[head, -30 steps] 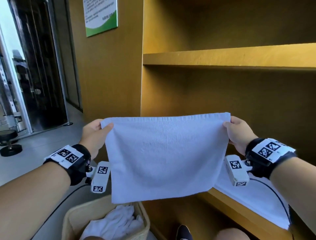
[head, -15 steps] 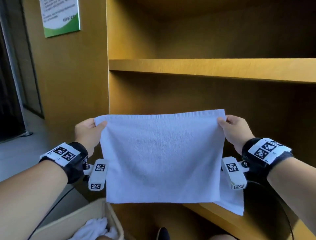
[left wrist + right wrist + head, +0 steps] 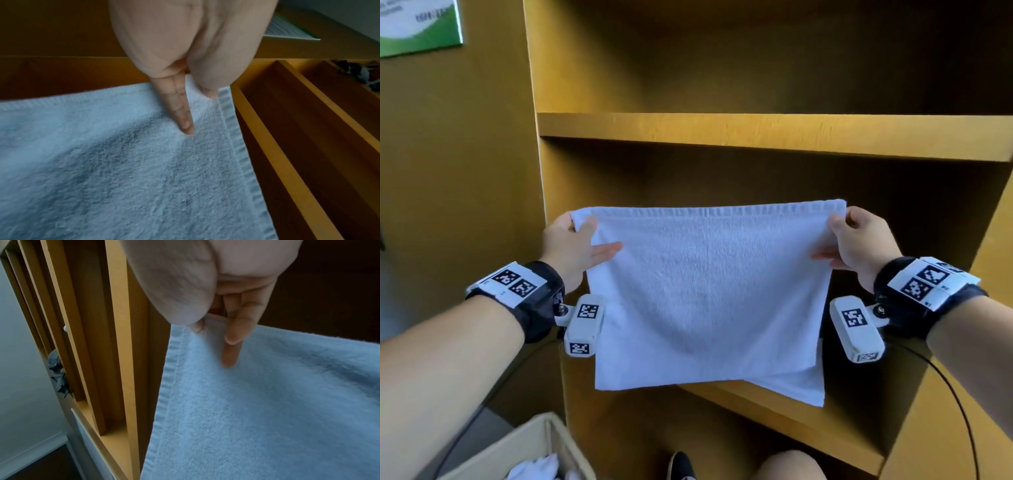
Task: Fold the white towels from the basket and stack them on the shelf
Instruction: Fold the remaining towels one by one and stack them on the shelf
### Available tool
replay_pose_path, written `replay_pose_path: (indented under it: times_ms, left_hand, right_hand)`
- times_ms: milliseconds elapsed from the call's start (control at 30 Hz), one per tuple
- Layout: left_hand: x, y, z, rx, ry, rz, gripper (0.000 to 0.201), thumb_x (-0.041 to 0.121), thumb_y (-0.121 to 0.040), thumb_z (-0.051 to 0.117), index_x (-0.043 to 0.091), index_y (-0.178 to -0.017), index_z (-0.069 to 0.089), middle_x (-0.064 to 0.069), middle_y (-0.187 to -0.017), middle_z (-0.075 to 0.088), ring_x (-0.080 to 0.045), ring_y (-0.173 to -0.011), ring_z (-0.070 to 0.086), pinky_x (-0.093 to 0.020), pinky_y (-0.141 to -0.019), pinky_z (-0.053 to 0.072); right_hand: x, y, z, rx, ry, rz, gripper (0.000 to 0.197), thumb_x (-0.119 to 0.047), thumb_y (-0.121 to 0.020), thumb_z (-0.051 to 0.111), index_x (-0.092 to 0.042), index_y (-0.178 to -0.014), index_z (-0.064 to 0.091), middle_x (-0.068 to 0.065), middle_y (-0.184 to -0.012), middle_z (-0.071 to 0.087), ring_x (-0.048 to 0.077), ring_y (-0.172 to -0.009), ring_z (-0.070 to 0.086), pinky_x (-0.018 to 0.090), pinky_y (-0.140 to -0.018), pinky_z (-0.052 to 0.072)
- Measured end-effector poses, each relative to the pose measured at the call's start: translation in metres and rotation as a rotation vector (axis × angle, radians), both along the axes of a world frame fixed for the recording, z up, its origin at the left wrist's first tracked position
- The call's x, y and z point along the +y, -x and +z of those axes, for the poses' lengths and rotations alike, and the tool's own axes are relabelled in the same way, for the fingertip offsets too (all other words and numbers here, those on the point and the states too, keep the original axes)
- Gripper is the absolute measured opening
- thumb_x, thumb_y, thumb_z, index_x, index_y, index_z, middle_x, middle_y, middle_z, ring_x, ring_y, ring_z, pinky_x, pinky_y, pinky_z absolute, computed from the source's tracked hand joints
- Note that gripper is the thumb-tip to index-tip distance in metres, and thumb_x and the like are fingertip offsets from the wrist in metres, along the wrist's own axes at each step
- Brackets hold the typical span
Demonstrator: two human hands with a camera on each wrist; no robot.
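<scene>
A linen or storage corner of an institutional building. Built-in yellow wooden shelving [image 3: 774, 132] fills twelve to three o'clock, a green-and-white printed notice [image 3: 417, 27] hangs at ten o'clock, and a laundry basket [image 3: 530, 442] sits at seven.

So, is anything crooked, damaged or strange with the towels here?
Nothing stands out. The white towel hangs flat, pinched at its top corners by the left hand and right hand. Another towel lies on the lower shelf, one corner over the edge.
</scene>
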State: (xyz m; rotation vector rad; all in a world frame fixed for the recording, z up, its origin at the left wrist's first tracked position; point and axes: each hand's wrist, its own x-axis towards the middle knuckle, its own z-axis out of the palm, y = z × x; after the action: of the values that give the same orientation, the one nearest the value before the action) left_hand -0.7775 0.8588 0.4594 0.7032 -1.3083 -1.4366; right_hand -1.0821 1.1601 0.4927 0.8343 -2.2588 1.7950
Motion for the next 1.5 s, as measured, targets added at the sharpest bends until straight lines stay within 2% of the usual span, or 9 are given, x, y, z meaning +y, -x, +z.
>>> replay_pose_path:
  times_ms: [100, 167, 367, 567, 833, 1067, 1233, 1433, 1500]
  left_hand:
    - [0.001, 0.013, 0.004, -0.05, 0.089, -0.047, 0.033, 0.024, -0.109, 0.058, 0.024, -0.141, 0.05, -0.001, -0.143, 0.046, -0.033, -0.084, 0.081, -0.042, -0.084, 0.066]
    - [0.0, 0.023, 0.005, -0.078, 0.142, -0.074, 0.028, 0.025, -0.108, 0.059, 0.024, -0.135, 0.054, -0.002, -0.141, 0.053, -0.032, -0.088, 0.08, -0.044, -0.089, 0.065]
    - [-0.004, 0.055, 0.013, -0.071, 0.221, -0.085, 0.021, 0.024, -0.105, 0.064, 0.025, -0.125, 0.061, -0.002, -0.126, 0.06, -0.032, -0.108, 0.074, -0.046, -0.089, 0.065]
    - [-0.018, 0.092, 0.019, -0.028, 0.216, -0.139, 0.021, 0.021, -0.107, 0.061, 0.023, -0.128, 0.06, -0.004, -0.131, 0.061, -0.028, -0.103, 0.077, -0.037, -0.089, 0.064]
    - [-0.034, 0.141, 0.023, 0.02, 0.216, -0.185, 0.01, 0.017, -0.108, 0.057, 0.021, -0.116, 0.061, -0.012, -0.131, 0.064, -0.027, -0.104, 0.078, -0.036, -0.092, 0.063]
    - [-0.047, 0.161, 0.012, 0.034, 0.203, -0.228, 0.016, 0.017, -0.107, 0.059, 0.02, -0.123, 0.061, -0.011, -0.132, 0.064, -0.023, -0.108, 0.076, -0.034, -0.095, 0.062]
    - [-0.045, 0.154, -0.007, -0.006, 0.152, -0.224, 0.013, 0.02, -0.109, 0.058, 0.023, -0.121, 0.06, -0.009, -0.134, 0.061, -0.024, -0.105, 0.077, -0.037, -0.097, 0.062]
    - [-0.038, 0.13, -0.022, -0.077, 0.122, -0.199, 0.027, 0.025, -0.109, 0.057, 0.022, -0.136, 0.057, -0.003, -0.134, 0.061, -0.021, -0.102, 0.078, -0.035, -0.092, 0.063]
    - [-0.035, 0.12, -0.025, -0.148, 0.139, -0.159, 0.024, 0.03, -0.109, 0.057, 0.028, -0.133, 0.056, 0.003, -0.129, 0.061, -0.019, -0.099, 0.079, -0.029, -0.079, 0.061]
  right_hand:
    - [0.011, 0.001, 0.001, -0.063, 0.045, 0.0, 0.021, -0.035, -0.111, 0.047, -0.027, -0.103, 0.065, 0.004, -0.095, 0.078, 0.024, -0.069, 0.08, 0.035, -0.059, 0.064]
    - [0.02, 0.004, 0.003, -0.104, 0.067, 0.008, 0.02, -0.033, -0.111, 0.047, -0.024, -0.108, 0.065, 0.007, -0.102, 0.077, 0.026, -0.071, 0.08, 0.035, -0.058, 0.064]
    - [0.029, 0.02, 0.008, -0.174, 0.136, 0.006, 0.026, -0.029, -0.113, 0.045, -0.017, -0.13, 0.06, 0.014, -0.113, 0.072, 0.031, -0.077, 0.081, 0.046, -0.079, 0.066]
    - [0.02, 0.043, 0.013, -0.228, 0.184, -0.018, 0.041, -0.03, -0.113, 0.046, -0.019, -0.153, 0.046, 0.014, -0.129, 0.065, 0.03, -0.078, 0.081, 0.042, -0.078, 0.067]
    - [0.002, 0.073, 0.009, -0.222, 0.141, -0.057, 0.035, -0.025, -0.113, 0.039, -0.023, -0.146, 0.052, 0.013, -0.129, 0.066, 0.029, -0.081, 0.081, 0.04, -0.079, 0.067]
    - [-0.007, 0.083, -0.001, -0.275, 0.153, -0.056, 0.035, -0.023, -0.115, 0.037, -0.021, -0.147, 0.05, 0.013, -0.135, 0.064, 0.03, -0.092, 0.079, 0.036, -0.081, 0.066]
    - [-0.002, 0.08, -0.015, -0.328, 0.157, -0.019, 0.031, -0.022, -0.115, 0.04, -0.022, -0.143, 0.054, 0.012, -0.134, 0.064, 0.029, -0.087, 0.081, 0.034, -0.076, 0.067]
    - [0.005, 0.063, -0.028, -0.354, 0.104, 0.004, 0.027, -0.021, -0.113, 0.042, -0.023, -0.137, 0.055, 0.015, -0.132, 0.063, 0.03, -0.084, 0.081, 0.036, -0.072, 0.067]
    - [0.009, 0.055, -0.029, -0.355, 0.082, 0.002, 0.02, -0.02, -0.113, 0.043, -0.027, -0.127, 0.055, 0.015, -0.128, 0.063, 0.03, -0.083, 0.081, 0.04, -0.076, 0.067]
